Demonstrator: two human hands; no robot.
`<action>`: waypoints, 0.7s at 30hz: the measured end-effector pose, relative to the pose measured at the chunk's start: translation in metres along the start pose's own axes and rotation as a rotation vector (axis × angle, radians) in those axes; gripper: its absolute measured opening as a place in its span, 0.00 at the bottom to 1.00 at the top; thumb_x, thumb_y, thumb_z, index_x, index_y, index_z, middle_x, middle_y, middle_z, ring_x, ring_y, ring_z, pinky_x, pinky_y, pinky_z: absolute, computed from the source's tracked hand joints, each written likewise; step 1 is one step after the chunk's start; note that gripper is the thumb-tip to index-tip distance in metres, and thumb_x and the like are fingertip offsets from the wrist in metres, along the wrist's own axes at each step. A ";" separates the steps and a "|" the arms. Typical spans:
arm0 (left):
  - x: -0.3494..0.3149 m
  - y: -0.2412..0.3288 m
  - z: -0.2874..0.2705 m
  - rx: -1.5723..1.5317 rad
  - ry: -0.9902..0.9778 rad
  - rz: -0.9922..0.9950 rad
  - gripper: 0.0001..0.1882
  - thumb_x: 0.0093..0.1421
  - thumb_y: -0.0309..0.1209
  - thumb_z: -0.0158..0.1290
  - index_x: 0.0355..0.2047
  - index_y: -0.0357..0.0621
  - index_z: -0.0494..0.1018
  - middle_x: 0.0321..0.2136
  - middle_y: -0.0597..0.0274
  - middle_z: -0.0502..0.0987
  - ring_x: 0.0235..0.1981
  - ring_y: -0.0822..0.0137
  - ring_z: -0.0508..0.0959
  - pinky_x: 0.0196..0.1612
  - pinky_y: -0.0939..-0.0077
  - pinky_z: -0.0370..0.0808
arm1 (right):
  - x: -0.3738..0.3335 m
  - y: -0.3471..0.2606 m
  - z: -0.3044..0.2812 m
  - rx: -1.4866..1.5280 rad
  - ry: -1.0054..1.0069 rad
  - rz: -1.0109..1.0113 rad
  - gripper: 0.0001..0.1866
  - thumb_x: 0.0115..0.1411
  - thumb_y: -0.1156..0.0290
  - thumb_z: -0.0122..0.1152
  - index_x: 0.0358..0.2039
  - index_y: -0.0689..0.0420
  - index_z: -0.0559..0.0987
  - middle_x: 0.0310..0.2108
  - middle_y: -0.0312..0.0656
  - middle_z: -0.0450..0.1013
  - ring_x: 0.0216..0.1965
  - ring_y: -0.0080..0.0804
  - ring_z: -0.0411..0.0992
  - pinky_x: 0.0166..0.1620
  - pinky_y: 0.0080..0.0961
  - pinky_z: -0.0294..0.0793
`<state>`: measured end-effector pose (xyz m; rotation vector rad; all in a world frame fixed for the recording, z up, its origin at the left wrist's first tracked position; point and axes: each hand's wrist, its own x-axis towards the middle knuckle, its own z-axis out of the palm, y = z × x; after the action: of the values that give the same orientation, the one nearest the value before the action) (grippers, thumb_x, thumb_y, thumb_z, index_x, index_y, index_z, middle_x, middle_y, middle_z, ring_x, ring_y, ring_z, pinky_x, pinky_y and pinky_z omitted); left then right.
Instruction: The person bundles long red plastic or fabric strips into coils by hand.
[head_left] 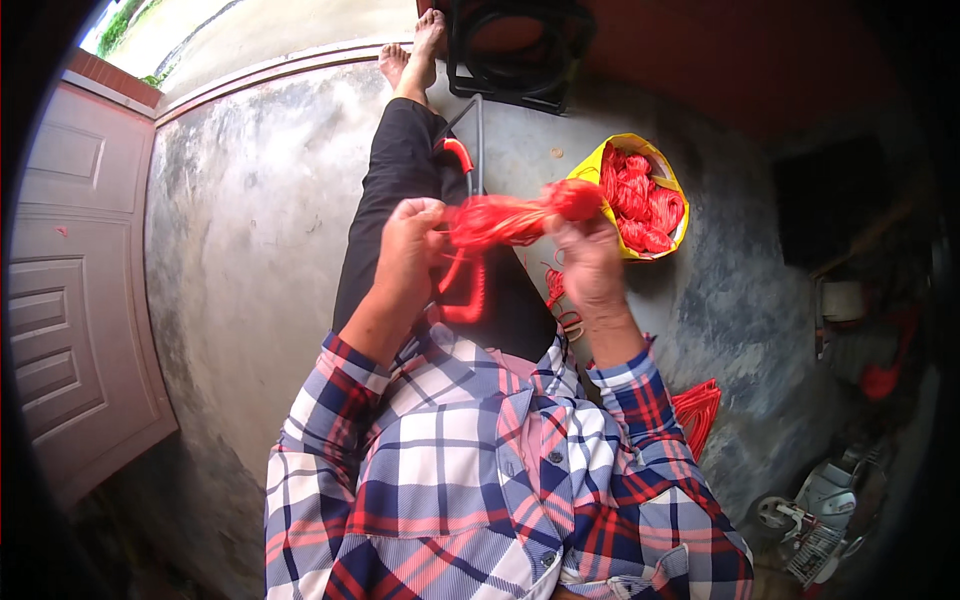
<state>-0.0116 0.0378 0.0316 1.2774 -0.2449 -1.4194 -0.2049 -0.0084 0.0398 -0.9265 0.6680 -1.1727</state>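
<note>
A bundle of glossy red cord [495, 221] stretches between my two hands above my lap, slightly blurred, with a rounded knob at its right end. Closed on its left end is my left hand [408, 245], thumb and fingers pinched together. My right hand [590, 262] grips below the knob at the other end. Just beyond the right hand, a yellow bag [682, 238] stands on the floor, filled with similar red bundles [640, 200]. A grey bent metal rod [480, 150] with a red grip [458, 156] rests by my legs, partly hidden by the bundle.
Scissors [572, 325] and loose red cord [554, 286] lie beside my right thigh. More red cord [697, 412] is on the floor by my right elbow. A black-framed object [515, 55] stands near my feet. A panelled door [80, 290] is at left, a small wheeled object [825, 510] lower right.
</note>
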 end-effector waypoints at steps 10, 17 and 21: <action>0.020 -0.046 0.005 0.043 -0.076 -0.171 0.18 0.48 0.21 0.45 0.42 0.40 0.68 0.29 0.67 0.71 0.29 0.74 0.67 0.37 0.86 0.64 | -0.057 -0.071 -0.030 0.432 -0.137 0.289 0.17 0.69 0.54 0.46 0.44 0.56 0.70 0.17 0.31 0.60 0.15 0.21 0.58 0.39 0.29 0.70; 0.008 -0.040 0.006 -0.036 -0.168 -0.169 0.18 0.44 0.22 0.46 0.39 0.40 0.68 0.26 0.68 0.68 0.25 0.74 0.65 0.35 0.81 0.65 | -0.066 -0.131 -0.102 0.320 0.187 -0.252 0.15 0.69 0.58 0.47 0.40 0.58 0.70 0.20 0.29 0.57 0.21 0.19 0.56 0.41 0.26 0.66; 0.009 -0.044 -0.013 -0.026 -0.102 -0.101 0.19 0.49 0.27 0.48 0.43 0.41 0.68 0.34 0.63 0.71 0.35 0.69 0.70 0.44 0.78 0.67 | -0.044 -0.153 -0.148 0.251 0.292 -0.425 0.17 0.66 0.56 0.53 0.42 0.58 0.69 0.27 0.33 0.64 0.30 0.25 0.64 0.46 0.30 0.66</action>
<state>-0.0247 0.0518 -0.0112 1.2116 -0.2331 -1.5713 -0.4131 -0.0202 0.1013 -0.7060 0.5503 -1.7518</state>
